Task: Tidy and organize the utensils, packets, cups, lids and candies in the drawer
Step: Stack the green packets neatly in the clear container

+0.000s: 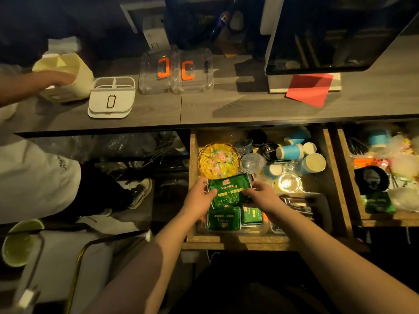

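Over the open drawer (330,155), the left hand (197,196) and the right hand (260,196) each pinch a side of a green packet (227,191), holding it just in front of the yellow basket (204,155) of candies (218,160). More green packets (224,219) lie in a clear tray (266,230) nearer the drawer's front edge, and blue cups (291,151) lie to the basket's right.

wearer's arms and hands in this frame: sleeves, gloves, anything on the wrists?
Both forearms are bare up to the bottom edge of the frame, so no sleeves show. The left hand and the right hand are bare, with no gloves. No watch, band or ring is visible on either wrist or hand, though the light is dim and the far sides of the hands are hidden. No cables or markings.
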Demonstrator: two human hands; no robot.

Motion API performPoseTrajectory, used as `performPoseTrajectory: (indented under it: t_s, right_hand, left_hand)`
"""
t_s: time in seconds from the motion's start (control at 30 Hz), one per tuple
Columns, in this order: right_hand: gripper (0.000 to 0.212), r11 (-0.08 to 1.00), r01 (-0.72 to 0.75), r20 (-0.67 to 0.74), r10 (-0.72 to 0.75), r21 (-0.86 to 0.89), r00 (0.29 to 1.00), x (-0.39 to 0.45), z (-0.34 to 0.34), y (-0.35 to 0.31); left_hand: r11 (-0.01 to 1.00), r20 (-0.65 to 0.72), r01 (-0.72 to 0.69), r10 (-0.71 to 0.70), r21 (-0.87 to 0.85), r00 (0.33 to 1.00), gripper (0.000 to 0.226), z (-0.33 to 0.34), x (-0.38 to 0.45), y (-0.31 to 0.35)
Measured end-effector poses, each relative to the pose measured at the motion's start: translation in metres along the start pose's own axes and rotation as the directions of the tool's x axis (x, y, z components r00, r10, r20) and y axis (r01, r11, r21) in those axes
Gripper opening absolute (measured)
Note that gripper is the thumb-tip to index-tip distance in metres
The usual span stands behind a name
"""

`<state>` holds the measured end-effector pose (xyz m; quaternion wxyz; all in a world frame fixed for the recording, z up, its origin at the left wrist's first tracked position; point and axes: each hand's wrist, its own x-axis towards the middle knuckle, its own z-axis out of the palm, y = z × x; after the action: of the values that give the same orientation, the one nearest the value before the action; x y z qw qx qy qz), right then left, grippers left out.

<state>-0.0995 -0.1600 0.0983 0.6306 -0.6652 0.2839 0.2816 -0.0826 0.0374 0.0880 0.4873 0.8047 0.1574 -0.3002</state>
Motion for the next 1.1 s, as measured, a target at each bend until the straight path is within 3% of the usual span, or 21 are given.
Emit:
performPoseTrajectory:
  t_s: [0.07, 0.17, 0.27, 0.43, 0.6, 0.83, 0.97, 1.1]
  right_hand:
    - [0.005, 0.991, -0.061, -0.045, 0.056, -0.116, 0.997, 0.017, 0.008, 0.021]
    - [0.011, 0.941, -0.117, -0.074, 0.098, -0.318, 0.992, 0.040, 0.018, 0.049]
    - [0.015, 0.902, -0.138, -0.099, 0.106, -0.410, 0.989, 0.063, 0.025, 0.064]
    - [0.023, 0.809, -0.081, -0.198, -0.045, -0.583, 0.979, 0.092, 0.033, 0.072]
    - [0.026, 0.706, -0.106, -0.207, -0.058, -0.700, 0.977, 0.110, 0.042, 0.078]
    - [0.025, 0.625, -0.117, -0.181, -0.040, -0.772, 0.983, 0.123, 0.043, 0.083]
    - [0.021, 0.642, -0.098, -0.171, -0.053, -0.761, 0.984, 0.126, 0.041, 0.086]
    - [0.015, 0.651, 0.011, -0.110, -0.145, -0.759, 0.983, 0.118, 0.035, 0.096]
  left_hand:
    - [0.995, -0.021, 0.021, -0.019, 0.100, 1.000, 0.031, 0.007, 0.005, -0.016]
    - [0.977, -0.064, 0.087, -0.076, 0.195, 0.995, 0.043, 0.017, 0.020, -0.038]
    - [0.957, -0.135, 0.147, -0.116, 0.250, 0.984, 0.050, 0.028, 0.040, -0.053]
    - [0.910, -0.257, 0.159, -0.061, 0.382, 0.964, 0.042, 0.044, 0.068, -0.062]
    - [0.849, -0.308, 0.158, 0.006, 0.504, 0.951, 0.032, 0.054, 0.078, -0.066]
    - [0.767, -0.222, 0.068, 0.099, 0.638, 0.970, 0.033, 0.059, 0.079, -0.075]
    - [0.723, -0.169, -0.007, 0.171, 0.691, 0.971, 0.023, 0.059, 0.082, -0.082]
    - [0.631, 0.067, -0.224, 0.263, 0.743, 0.963, 0.021, 0.067, 0.087, -0.089]
